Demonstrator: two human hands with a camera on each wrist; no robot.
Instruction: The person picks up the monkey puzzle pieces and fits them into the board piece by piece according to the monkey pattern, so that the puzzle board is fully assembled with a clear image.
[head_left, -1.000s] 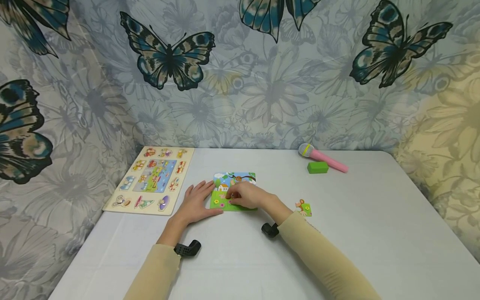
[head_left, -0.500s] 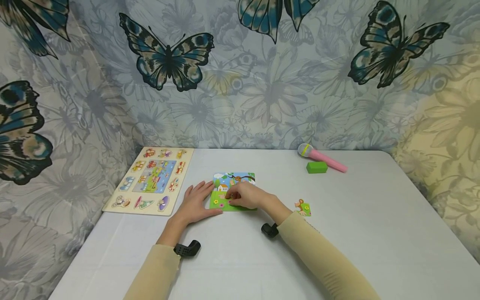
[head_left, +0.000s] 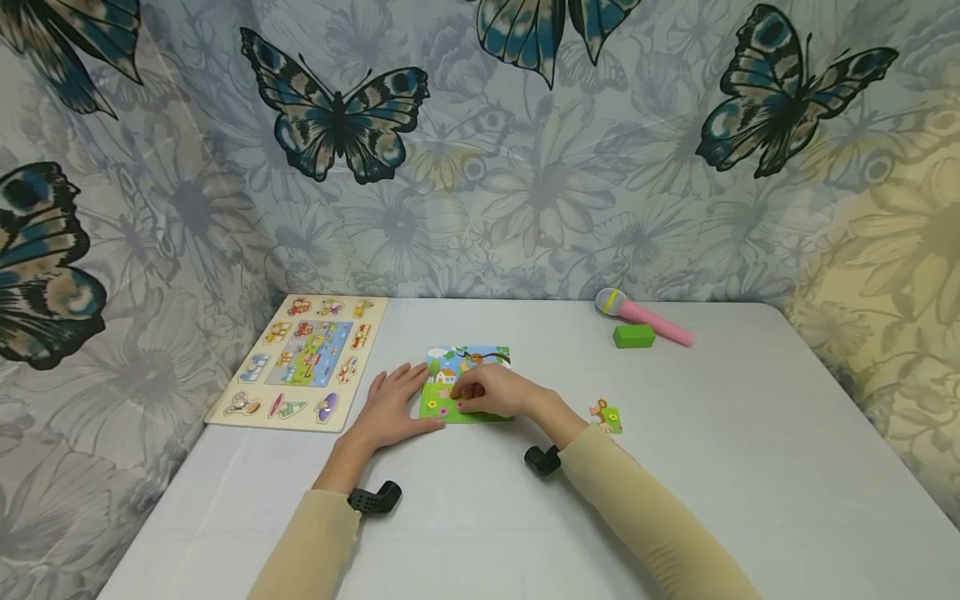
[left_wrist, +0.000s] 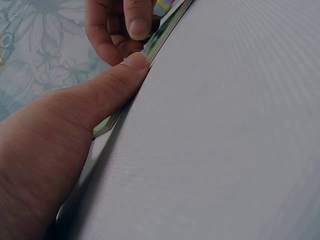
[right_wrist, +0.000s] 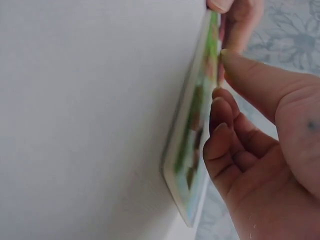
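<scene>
A small picture puzzle board (head_left: 448,363) with blue sky, a house and green grass lies at the middle of the table. My left hand (head_left: 390,410) rests at its left side, fingers spread straight, its thumb (left_wrist: 112,87) along the near edge. Over the board's right half is my right hand (head_left: 501,390), fingers curled in and thumb toward them. Between thumb and fingertips it pinches a small puzzle piece (right_wrist: 220,75), mostly hidden. To the right, a loose mouse puzzle piece (head_left: 613,419) in brown and green lies by the right sleeve.
A large cream wooden puzzle board (head_left: 251,414) lies at the back left. Toward the back right are a green block (head_left: 633,337) and a pink toy microphone (head_left: 656,322). The white table (head_left: 480,517) ends at a butterfly-patterned backdrop (head_left: 540,225).
</scene>
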